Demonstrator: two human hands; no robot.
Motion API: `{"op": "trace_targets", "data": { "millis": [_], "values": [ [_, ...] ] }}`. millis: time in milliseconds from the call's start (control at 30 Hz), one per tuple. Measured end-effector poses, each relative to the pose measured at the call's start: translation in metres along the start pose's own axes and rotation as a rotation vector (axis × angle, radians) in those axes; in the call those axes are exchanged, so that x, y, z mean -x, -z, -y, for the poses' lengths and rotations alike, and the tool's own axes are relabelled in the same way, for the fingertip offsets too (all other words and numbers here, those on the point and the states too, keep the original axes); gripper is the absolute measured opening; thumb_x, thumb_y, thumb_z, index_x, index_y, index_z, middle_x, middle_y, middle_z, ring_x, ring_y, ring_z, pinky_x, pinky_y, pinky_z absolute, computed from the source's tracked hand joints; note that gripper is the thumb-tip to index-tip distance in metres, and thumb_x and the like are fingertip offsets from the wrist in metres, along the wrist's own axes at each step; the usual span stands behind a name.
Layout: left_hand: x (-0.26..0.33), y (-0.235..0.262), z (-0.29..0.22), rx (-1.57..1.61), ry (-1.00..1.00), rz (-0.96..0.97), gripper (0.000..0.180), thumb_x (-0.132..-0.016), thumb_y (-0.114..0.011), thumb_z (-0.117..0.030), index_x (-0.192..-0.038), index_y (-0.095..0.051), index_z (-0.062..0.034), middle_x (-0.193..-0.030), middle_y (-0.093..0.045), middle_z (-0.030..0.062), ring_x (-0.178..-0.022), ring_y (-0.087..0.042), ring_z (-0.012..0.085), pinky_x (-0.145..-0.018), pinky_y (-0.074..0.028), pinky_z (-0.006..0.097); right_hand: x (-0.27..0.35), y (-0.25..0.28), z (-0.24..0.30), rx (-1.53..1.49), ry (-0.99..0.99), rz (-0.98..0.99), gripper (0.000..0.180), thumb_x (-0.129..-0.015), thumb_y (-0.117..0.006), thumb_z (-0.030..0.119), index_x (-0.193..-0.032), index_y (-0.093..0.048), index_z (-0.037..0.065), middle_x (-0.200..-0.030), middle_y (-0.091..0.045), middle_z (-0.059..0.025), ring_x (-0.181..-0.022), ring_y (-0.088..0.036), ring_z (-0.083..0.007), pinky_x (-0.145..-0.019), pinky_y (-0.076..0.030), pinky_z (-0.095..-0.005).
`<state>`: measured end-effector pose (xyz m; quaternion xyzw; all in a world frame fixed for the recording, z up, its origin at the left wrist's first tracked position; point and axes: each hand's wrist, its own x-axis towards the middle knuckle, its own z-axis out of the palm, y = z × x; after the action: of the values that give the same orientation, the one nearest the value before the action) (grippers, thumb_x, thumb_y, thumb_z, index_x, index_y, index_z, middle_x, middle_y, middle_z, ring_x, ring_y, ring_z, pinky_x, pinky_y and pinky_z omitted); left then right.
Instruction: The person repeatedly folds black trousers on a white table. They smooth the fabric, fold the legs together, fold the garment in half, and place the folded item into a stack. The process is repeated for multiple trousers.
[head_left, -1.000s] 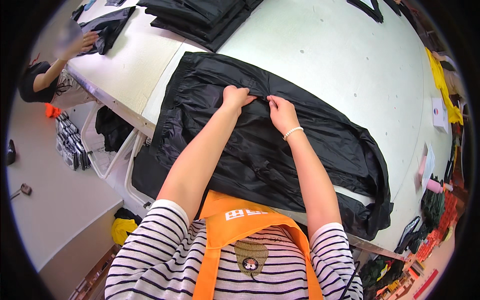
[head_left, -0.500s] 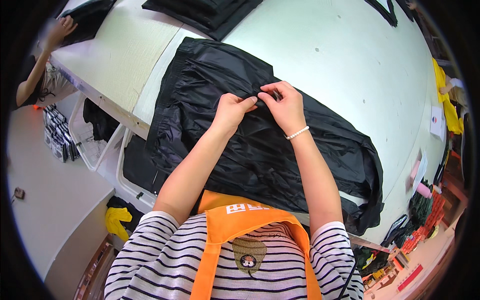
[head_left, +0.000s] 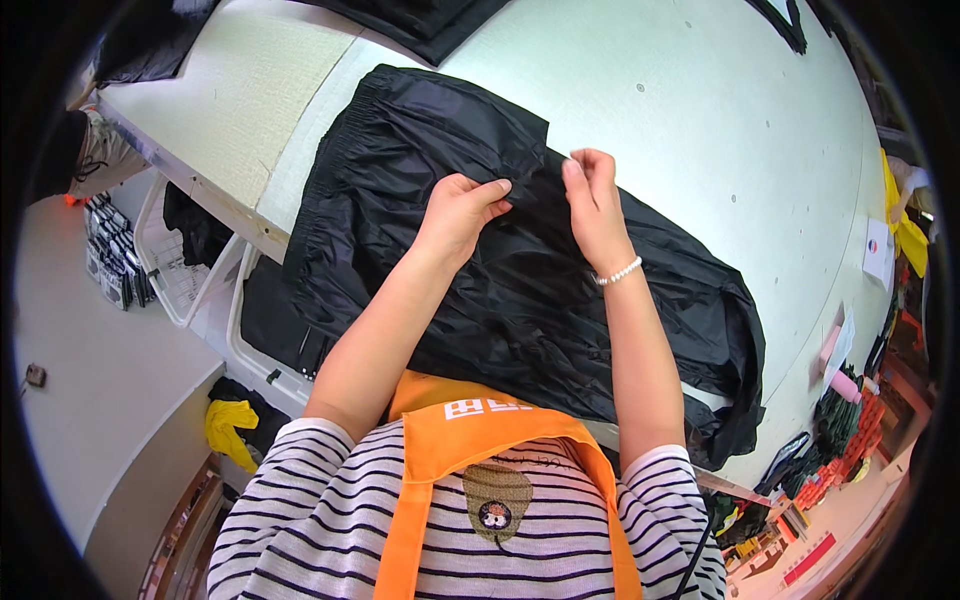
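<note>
A pair of black trousers (head_left: 480, 290) in thin shiny cloth lies creased across the table, its gathered elastic waistband to the left. My left hand (head_left: 462, 215) is closed, its thumb and forefinger pinching a bit of the black cloth near the middle. To the right, my right hand (head_left: 598, 212) is raised over the trousers' far edge, fingers pointing away from me. Its thumb and fingertips come close together, and anything between them is too small to make out. A white bead bracelet (head_left: 618, 271) circles the right wrist.
Another black garment (head_left: 430, 25) lies at the table's far edge. White-framed bins (head_left: 240, 320) with dark cloth stand below the table's left side. A person's leg (head_left: 105, 155) shows at far left. Pink thread cones (head_left: 845, 385) and a small white box (head_left: 878, 250) are on the right.
My right hand has drawn away from the left, moving right and off the pinched spot. The left hand has stayed nearly in place. The other person's hand at far left has gone from view.
</note>
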<state>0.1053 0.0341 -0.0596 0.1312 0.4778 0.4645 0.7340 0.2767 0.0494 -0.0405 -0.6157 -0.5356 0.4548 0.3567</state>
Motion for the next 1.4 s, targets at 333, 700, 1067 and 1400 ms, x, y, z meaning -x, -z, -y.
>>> {"op": "trace_targets", "data": {
  "millis": [333, 700, 1067, 1400],
  "values": [
    [0.000, -0.001, 0.001, 0.002, -0.014, -0.013, 0.013, -0.082, -0.066, -0.007, -0.078, -0.058, 0.0027, -0.081, -0.063, 0.0105, -0.076, -0.060, 0.0169, -0.073, -0.050, 0.030, 0.016, 0.009, 0.014, 0.172, 0.177, 0.009, 0.024, -0.079, -0.070, 0.010, -0.099, -0.061, 0.000, -0.087, -0.060, -0.0099, -0.072, -0.059, -0.0208, -0.068, -0.049, -0.0282],
    [0.002, -0.004, -0.006, -0.100, -0.021, 0.016, 0.012, -0.082, -0.066, -0.005, -0.078, -0.057, 0.0023, -0.082, -0.064, 0.0117, -0.074, -0.061, 0.0168, -0.071, -0.051, 0.029, 0.005, 0.000, 0.026, 0.135, 0.142, 0.097, 0.023, -0.072, -0.075, 0.007, -0.091, -0.064, -0.001, -0.082, -0.061, -0.0081, -0.070, -0.059, -0.0148, -0.066, -0.049, -0.0254],
    [0.001, 0.000, -0.005, -0.118, -0.008, 0.041, 0.010, -0.084, -0.064, -0.005, -0.080, -0.060, 0.0024, -0.083, -0.065, 0.0107, -0.075, -0.061, 0.0161, -0.072, -0.051, 0.029, 0.003, -0.002, 0.026, 0.113, 0.067, 0.116, 0.016, -0.075, -0.073, 0.004, -0.089, -0.066, 0.000, -0.086, -0.066, -0.0050, -0.075, -0.062, -0.0101, -0.069, -0.049, -0.0219],
    [0.091, 0.056, -0.017, -0.516, -0.518, -0.262, 0.025, -0.090, -0.055, -0.005, -0.113, -0.059, 0.0009, -0.101, -0.064, 0.0068, -0.085, -0.060, 0.0102, -0.075, -0.046, 0.021, 0.042, 0.012, 0.000, -0.110, 0.018, -0.196, 0.020, -0.091, -0.059, 0.015, -0.100, -0.063, -0.002, -0.084, -0.063, -0.0042, -0.069, -0.057, -0.0080, -0.065, -0.047, -0.0214]
  ]
}}
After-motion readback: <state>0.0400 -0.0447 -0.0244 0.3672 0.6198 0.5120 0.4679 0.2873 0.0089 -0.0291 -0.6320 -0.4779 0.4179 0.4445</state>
